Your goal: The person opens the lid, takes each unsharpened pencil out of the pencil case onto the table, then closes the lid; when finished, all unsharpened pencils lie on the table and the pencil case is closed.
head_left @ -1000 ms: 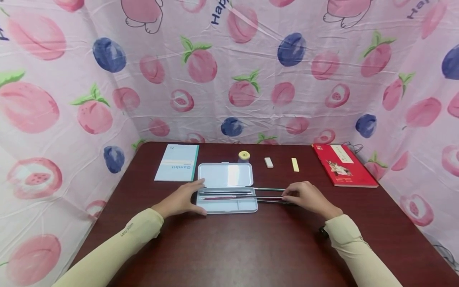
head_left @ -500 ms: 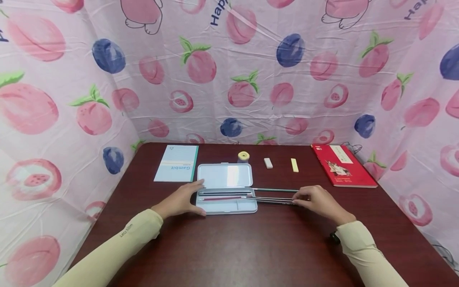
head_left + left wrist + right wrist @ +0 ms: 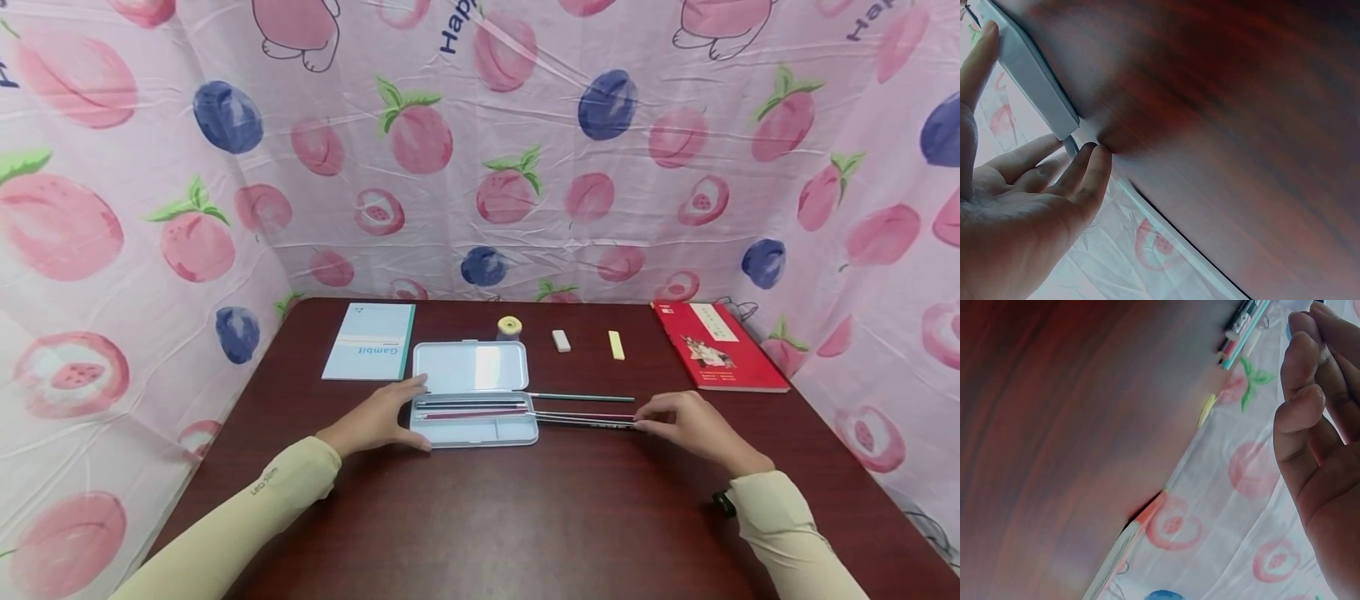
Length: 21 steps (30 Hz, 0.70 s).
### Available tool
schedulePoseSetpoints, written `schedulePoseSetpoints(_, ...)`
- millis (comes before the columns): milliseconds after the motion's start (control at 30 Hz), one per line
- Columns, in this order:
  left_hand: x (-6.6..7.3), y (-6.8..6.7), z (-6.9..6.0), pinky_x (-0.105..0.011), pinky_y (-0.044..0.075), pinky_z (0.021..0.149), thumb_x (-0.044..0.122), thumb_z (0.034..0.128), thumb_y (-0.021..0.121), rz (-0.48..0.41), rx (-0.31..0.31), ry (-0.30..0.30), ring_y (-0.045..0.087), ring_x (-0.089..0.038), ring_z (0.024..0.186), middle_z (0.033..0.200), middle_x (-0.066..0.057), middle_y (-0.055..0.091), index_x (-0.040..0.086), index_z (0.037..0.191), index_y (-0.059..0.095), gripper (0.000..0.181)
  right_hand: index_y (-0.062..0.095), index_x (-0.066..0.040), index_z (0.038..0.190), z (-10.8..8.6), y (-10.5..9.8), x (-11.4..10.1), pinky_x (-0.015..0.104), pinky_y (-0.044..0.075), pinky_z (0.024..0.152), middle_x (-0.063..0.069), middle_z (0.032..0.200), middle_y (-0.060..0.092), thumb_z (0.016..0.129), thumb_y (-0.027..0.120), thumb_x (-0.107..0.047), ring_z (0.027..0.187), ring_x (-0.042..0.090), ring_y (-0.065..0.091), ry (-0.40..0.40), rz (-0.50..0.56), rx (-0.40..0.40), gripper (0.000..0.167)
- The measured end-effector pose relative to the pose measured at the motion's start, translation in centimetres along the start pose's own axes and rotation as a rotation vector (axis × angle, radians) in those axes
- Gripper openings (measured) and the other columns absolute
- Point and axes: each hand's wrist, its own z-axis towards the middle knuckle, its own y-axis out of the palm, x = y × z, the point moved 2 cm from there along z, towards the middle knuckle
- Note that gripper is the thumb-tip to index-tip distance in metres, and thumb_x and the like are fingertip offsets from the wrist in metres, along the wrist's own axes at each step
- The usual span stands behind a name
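A light pencil case (image 3: 453,432) lies with its lid (image 3: 442,367) raised, and dark and red pencils (image 3: 465,415) rest in it. My left hand (image 3: 377,417) holds the case at its left end, thumb at the front corner, fingers near the lid. In the left wrist view, the thumb touches the case's side (image 3: 1038,81). Right of the case, my right hand (image 3: 686,421) pinches the end of a thin pencil (image 3: 581,419) lying among other pencils. A green pencil (image 3: 588,397) lies just behind. In the right wrist view, the fingertips meet; the pencil between them is hidden.
At the back left lies a Gambit notebook (image 3: 367,342). A yellow-topped roll (image 3: 509,327) stands behind the lid, with a white eraser (image 3: 561,341) and a yellow strip (image 3: 617,345) to its right. A red book (image 3: 720,346) lies back right on the table (image 3: 495,517).
My right hand has moved right, drawing a pencil along until it lies mostly outside the case, beside the others. The left hand and the case have stayed in place.
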Motion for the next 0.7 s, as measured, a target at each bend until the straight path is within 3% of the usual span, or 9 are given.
schedulePoseSetpoints(500,0.0,0.1,0.0,-0.056,0.037,0.129,0.046,0.0766,0.096,-0.011,0.01,0.009,0.036,-0.036,0.161,0.174,-0.008,0.037,0.006,0.159,0.05,0.102,0.085,-0.02,0.097,-1.6,-1.0,1.2,0.019,0.052,0.061,-0.012,0.088,0.078,0.084,0.091,-0.013,0.072,-0.005,0.058,-0.011,0.022,-0.003,0.016)
schedulePoseSetpoints(700,0.0,0.1,0.0,-0.056,0.036,0.129,0.045,0.0762,0.097,-0.006,0.006,0.005,0.036,-0.036,0.161,0.175,-0.007,0.036,0.007,0.158,0.051,0.102,0.085,-0.017,0.1,-1.8,-1.1,1.5,0.019,0.054,0.064,-0.008,0.09,0.078,0.087,0.089,-0.013,0.074,-0.005,0.059,0.006,0.034,-0.078,0.014)
